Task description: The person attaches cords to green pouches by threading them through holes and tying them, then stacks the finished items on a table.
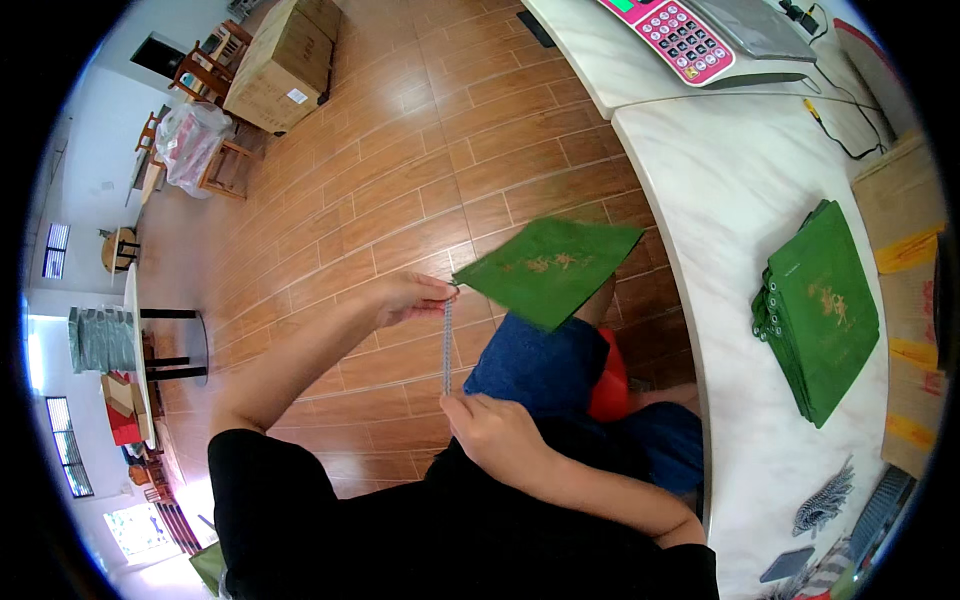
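Note:
My left hand (415,298) pinches a grey braided cord (447,345) at the corner of a green fabric piece (550,268) with gold print. The fabric hangs out to the right of those fingers, over my knee, its edges slightly blurred. Below, my right hand (495,432) is closed on the lower end of the cord. Between both hands the cord runs straight and nearly vertical. To the right, on the white marbled table (690,190), lies a stack of similar green pieces (825,310) with metal eyelets along one corner. A bundle of grey cords (825,500) rests nearer me.
A pink scale (680,40) sits at the table's far end, with a black cable (845,140) beside it. Cardboard boxes (905,300) line the right side. A red stool (610,385) shows under me. Across the tiled floor stands a large carton (280,70).

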A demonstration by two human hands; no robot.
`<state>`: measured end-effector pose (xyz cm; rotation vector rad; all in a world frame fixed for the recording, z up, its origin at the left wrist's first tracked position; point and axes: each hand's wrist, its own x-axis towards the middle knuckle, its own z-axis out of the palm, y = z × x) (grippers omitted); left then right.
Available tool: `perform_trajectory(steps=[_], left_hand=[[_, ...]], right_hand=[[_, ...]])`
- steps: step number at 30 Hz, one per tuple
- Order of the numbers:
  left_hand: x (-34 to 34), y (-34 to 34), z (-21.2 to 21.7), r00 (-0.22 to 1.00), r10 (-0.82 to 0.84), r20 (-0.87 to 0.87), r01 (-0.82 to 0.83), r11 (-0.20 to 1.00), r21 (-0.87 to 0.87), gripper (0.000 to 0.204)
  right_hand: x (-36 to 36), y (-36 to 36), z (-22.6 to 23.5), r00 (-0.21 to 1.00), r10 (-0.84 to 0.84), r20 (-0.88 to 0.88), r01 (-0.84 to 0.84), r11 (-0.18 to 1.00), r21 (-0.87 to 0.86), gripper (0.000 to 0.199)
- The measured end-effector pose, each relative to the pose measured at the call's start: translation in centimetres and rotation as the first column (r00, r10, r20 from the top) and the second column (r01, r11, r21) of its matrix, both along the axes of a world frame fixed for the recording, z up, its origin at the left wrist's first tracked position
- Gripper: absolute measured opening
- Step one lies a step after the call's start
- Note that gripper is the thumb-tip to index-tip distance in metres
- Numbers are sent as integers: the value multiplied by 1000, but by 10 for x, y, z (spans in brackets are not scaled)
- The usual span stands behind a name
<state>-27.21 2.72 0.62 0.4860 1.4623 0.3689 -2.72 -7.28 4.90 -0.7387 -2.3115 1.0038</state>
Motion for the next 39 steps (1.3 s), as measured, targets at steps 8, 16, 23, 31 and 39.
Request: perform_trajectory(steps=[8,16,23,31,39], left_hand=[[69,33,54,892,-326,-312,430,825,366,18],[91,21,92,544,-314,-778,831,328,449,16],[113,-28,90,323,-55,-945,930,-168,328,9],[107,-47,78,503,10,-864,840,-242,486,13],[91,-58,57,497,101,-862,850,-255,461,19]], right_hand=[[1,0,-10,999,18,-34,-19,1000,-17,12],[38,12,21,983,99,-155,-112,991,-75,13],[95,68,70,951,-226,-210,261,952,159,16],[20,155,-17,925,-356,-132,349,934,-73,5],[0,148,-59,966,-256,27,249,899,-360,8]])
